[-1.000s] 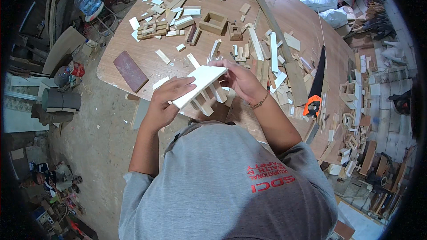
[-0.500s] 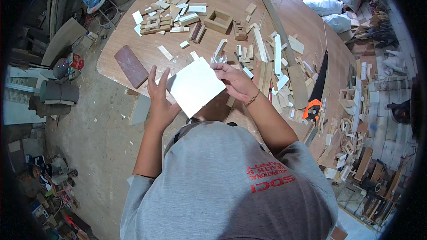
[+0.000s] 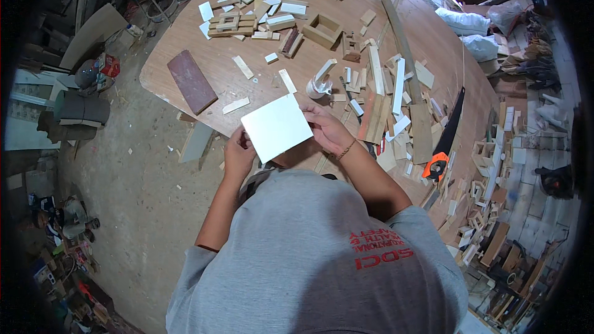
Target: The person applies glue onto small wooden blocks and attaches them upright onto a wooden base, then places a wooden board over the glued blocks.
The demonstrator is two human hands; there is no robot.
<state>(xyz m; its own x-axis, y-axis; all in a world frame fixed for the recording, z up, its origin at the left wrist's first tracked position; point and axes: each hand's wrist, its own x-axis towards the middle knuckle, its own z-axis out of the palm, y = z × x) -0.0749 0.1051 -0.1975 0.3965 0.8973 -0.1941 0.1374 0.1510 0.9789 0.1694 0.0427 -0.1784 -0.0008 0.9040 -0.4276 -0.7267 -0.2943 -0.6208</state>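
A flat, white square panel point(image 3: 277, 128) is held up near the table's front edge, tilted a little. My left hand point(image 3: 239, 153) grips its left edge, with the fingers curled and partly hidden behind it. On the opposite edge my right hand point(image 3: 328, 130) is closed, its fingertips tucked behind the panel. Just past the panel's far corner lies a small pale wood strip point(image 3: 287, 80). Beyond my right hand stands a small whitish container point(image 3: 318, 89) with a wood piece sticking up from it. Another short strip point(image 3: 236, 105) rests to the left of the panel.
A reddish-brown block point(image 3: 192, 81) lies at the table's left edge. Wood offcuts and an open wooden box point(image 3: 322, 30) cover the far side. At right are long strips, a long board point(image 3: 420, 133) and a handsaw point(image 3: 447, 136) with an orange handle.
My left hand, spread beside the panel before, has closed on its left edge. The panel has turned slightly, and my right hand keeps its hold. The whole view has shifted a little.
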